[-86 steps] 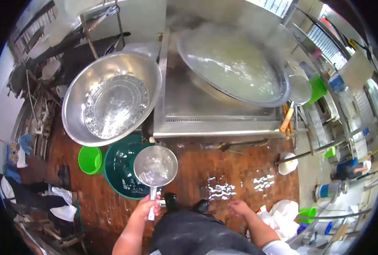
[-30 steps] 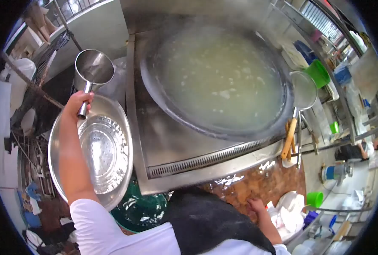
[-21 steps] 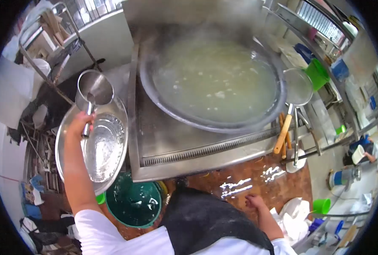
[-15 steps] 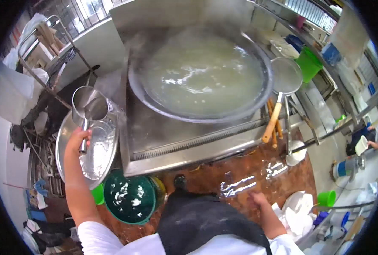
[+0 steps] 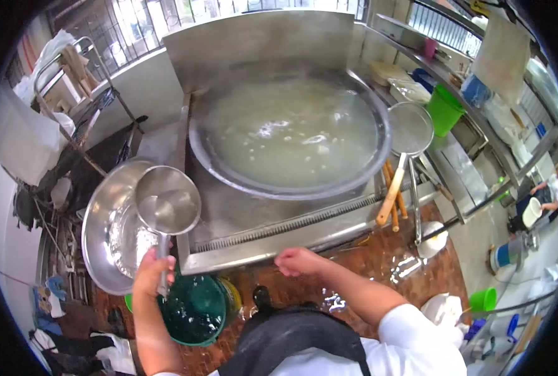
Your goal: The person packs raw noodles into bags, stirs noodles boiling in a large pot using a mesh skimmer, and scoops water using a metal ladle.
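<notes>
My left hand [image 5: 153, 272] is wrapped round the handle of a deep steel dipper [image 5: 182, 207]. The dipper's round bowl is tipped so that I look into it, above the right side of a wide steel basin [image 5: 100, 241]. My right hand [image 5: 298, 261], its fingers curled and nothing seen in them, hangs just in front of the stove's metal front edge [image 5: 254, 255]. Ahead is a very large round pan [image 5: 229, 182] full of cloudy, pale greenish, bubbling liquid [image 5: 285, 150]. Below my left hand stands a dark green bucket [image 5: 197, 313] of liquid.
A round strainer [image 5: 410, 128] with a wooden handle rests right of the pan, beside wooden sticks [image 5: 401, 200]. A green bucket [image 5: 446, 109] stands at the right-hand shelves. The tiled floor [image 5: 360, 269] is wet. Another person's hand [image 5: 550, 205] holds a white container [image 5: 531, 213] at far right.
My left hand has brought the dipper right and toward me, tipping its bowl. My right hand has risen from low beside my body to the stove's front edge. The view has shifted.
</notes>
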`<state>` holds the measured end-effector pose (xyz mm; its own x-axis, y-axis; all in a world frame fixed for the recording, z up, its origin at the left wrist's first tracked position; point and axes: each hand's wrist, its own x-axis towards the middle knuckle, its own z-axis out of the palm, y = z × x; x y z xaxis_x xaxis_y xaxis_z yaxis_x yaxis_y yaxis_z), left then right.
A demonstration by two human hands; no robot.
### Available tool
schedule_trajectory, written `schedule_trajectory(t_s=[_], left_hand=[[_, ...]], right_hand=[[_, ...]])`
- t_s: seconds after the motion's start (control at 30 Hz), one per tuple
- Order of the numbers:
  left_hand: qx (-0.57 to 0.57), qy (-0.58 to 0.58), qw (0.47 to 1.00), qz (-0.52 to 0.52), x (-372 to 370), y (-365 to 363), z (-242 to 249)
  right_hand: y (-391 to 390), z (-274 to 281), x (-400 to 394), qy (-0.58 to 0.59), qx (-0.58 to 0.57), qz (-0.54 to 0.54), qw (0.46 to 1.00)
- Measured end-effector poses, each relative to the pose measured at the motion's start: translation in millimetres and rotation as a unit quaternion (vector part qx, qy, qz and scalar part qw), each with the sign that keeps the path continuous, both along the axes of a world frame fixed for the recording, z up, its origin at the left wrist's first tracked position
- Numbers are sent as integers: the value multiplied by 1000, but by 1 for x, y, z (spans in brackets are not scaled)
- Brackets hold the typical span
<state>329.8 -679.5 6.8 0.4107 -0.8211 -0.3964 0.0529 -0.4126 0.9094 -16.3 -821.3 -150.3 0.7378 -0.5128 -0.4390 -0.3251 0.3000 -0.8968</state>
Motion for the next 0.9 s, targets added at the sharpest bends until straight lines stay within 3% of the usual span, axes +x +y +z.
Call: schedule_trajectory(t_s=[0.07, 0.13, 0.23, 0.27, 0.3, 0.33, 0.4, 0.43, 0.53, 0.57, 0.63, 0.67, 0.8, 0.83, 0.87, 0.9], left_hand=[[15, 6, 1000, -21, -11, -2, -9], [23, 6, 999, -43, -25, -8, -15], [21, -97, 991, -90, -43, -15, -20], [15, -129, 984, -118, -40, -15, -33], [53, -163, 977, -125, -42, -16, -35], [19, -246, 959, -140, -34, -13, -55], [3, -352, 923, -153, -30, -13, -63], [21, -379, 912, -153, -38, -16, -42], [12, -461, 874, -150, -34, -17, -41], [-3, -488, 860, -149, -33, -16, -44], [36, -340, 933, -110, -38, -14, -39], [56, -262, 960, -85, -41, -12, -36], [62, -104, 992, -30, -55, 18, -39], [23, -32, 999, -12, -61, 33, -49], [24, 11, 1000, 10, -68, 49, -59], [22, 53, 998, 35, -78, 68, -66]], right_hand=[[-27, -15, 58, 6, -6, 5, 1000], [-38, -13, 110, 29, -13, -113, 993], [-56, -22, 160, 133, -115, -123, 977], [-66, -51, 180, 155, -266, -83, 948], [-78, -98, 198, 174, -408, -39, 895], [-85, -125, 207, 187, -540, 7, 821], [-77, -77, 210, 235, -411, -71, 878], [-73, -57, 212, 255, -342, -108, 898], [-79, -71, 198, 201, -397, -92, 891], [-76, -56, 187, 202, -356, -108, 906], [-68, -25, 157, 204, -273, -135, 930], [-65, -21, 142, 208, -298, -137, 921], [-48, -1, 76, 220, -280, -159, 921], [-43, -4, 58, 204, -281, -151, 925], [-31, -14, 37, 87, -310, -198, 926], [-23, -3, 19, 98, -334, -181, 920]])
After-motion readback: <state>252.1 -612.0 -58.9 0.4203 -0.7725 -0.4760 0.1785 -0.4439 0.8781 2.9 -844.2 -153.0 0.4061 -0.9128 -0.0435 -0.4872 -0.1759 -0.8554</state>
